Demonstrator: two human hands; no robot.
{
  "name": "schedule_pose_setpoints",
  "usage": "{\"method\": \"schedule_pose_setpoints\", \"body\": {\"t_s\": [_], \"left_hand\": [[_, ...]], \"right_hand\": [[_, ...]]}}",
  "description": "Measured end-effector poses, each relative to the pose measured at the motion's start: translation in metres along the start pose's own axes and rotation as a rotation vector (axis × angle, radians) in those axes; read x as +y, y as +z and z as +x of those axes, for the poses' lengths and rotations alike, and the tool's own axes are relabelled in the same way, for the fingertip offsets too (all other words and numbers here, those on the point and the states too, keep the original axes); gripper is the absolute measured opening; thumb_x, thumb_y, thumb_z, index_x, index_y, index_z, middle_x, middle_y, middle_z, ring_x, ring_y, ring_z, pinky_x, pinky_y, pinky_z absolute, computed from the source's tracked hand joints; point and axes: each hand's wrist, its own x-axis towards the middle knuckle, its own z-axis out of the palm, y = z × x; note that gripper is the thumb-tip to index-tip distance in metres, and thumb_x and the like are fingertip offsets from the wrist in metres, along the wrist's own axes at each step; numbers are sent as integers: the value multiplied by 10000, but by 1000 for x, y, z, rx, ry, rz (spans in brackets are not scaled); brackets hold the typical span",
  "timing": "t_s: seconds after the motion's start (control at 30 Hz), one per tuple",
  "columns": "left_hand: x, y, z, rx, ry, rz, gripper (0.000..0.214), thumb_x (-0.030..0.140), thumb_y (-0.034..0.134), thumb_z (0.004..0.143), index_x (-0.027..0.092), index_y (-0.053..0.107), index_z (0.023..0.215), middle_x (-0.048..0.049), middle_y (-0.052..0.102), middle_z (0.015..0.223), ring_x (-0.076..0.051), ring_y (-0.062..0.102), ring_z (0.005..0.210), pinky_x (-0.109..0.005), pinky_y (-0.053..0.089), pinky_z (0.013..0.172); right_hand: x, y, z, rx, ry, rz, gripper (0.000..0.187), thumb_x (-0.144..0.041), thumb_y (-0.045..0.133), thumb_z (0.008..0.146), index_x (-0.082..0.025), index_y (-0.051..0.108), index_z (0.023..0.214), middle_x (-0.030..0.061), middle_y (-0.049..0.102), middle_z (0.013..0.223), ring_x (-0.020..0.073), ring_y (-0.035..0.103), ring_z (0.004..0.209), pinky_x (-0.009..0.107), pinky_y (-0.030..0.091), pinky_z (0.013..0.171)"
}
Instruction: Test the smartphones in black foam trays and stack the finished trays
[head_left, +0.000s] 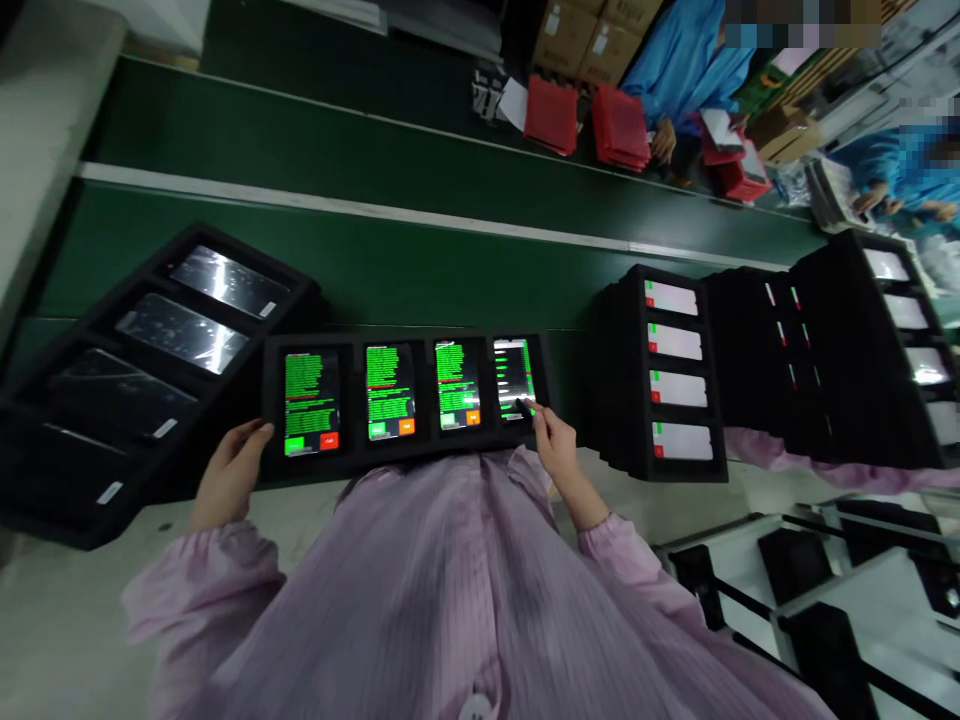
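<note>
In front of my body lies a black foam tray (349, 400) with smartphones standing in a row of slots. Three phones, such as the leftmost phone (312, 400), show green text on black with green and red or orange buttons. The rightmost phone (512, 375) shows a partly white screen with green marks. My left hand (231, 472) grips the tray's left end, thumb on the edge. My right hand (556, 445) is at the rightmost phone, fingers pinched together around a small dark-tipped thing at its screen, too small to make out.
To the left, a slanted black tray (112, 320) holds phones with dark screens. On the right stands a stack of trays (634, 380) with white-screened phones, and further trays (862, 340) beyond. Across the green bench, co-workers in blue sleeves (679, 60) sit by red stacks (551, 115).
</note>
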Motion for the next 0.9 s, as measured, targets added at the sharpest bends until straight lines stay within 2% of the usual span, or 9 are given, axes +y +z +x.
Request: {"method": "schedule_pose_setpoints", "body": {"t_s": [0.07, 0.17, 0.27, 0.43, 0.57, 0.73, 0.9], "left_hand": [[-2, 0, 0, -13, 1, 24, 307, 484, 657, 590, 273, 633, 811, -26, 695, 978, -312, 585, 1231, -452, 455, 1112], [-2, 2, 0, -13, 22, 20, 316, 484, 660, 566, 279, 605, 801, -32, 694, 995, -324, 572, 1262, -466, 447, 1123], [0, 5, -2, -8, 22, -6, 311, 465, 660, 556, 280, 594, 796, -35, 691, 977, -329, 584, 1239, -481, 447, 1121], [0, 6, -5, 4, -11, -39, 282, 427, 659, 571, 272, 598, 798, -36, 694, 965, -320, 596, 1222, -480, 455, 1119], [-8, 5, 1, -23, 1, -29, 285, 406, 686, 588, 261, 617, 824, -49, 699, 985, -324, 593, 1241, -480, 481, 1099], [-18, 4, 8, -59, 66, -98, 284, 366, 705, 624, 248, 651, 876, -51, 715, 958, -317, 632, 1180, -490, 509, 1075], [-28, 3, 13, -118, 86, -134, 339, 328, 753, 627, 232, 668, 942, -77, 727, 1035, -306, 653, 1152, -460, 541, 1030]], "right_hand": [[2, 0, -11, -59, 9, -22, 434, -349, 402, 1057, -180, 736, 1275, 93, 800, 1032, 235, 765, 863, 326, 602, 800], [2, 6, -18, -119, -7, -23, 393, -322, 448, 1043, -223, 724, 1304, 77, 791, 1165, 241, 770, 990, 345, 607, 886], [-1, 13, -18, -161, -33, -13, 382, -303, 469, 1041, -244, 706, 1334, 64, 759, 1271, 239, 740, 1141, 356, 596, 969], [-9, 16, -9, -179, -12, -79, 374, -274, 493, 1038, -226, 701, 1345, 87, 753, 1280, 261, 745, 1138, 375, 604, 964], [-30, 22, -1, -216, -67, -85, 390, -287, 457, 1065, -232, 674, 1385, 81, 740, 1308, 243, 753, 1117, 346, 598, 956], [-60, 43, 9, -474, -263, -104, 377, -284, 513, 1060, -274, 660, 1406, 46, 724, 1341, 228, 738, 1161, 325, 596, 973], [-80, 55, 17, -515, -260, -187, 384, -281, 502, 1072, -240, 648, 1424, 76, 749, 1284, 258, 755, 1122, 362, 613, 956]]}}
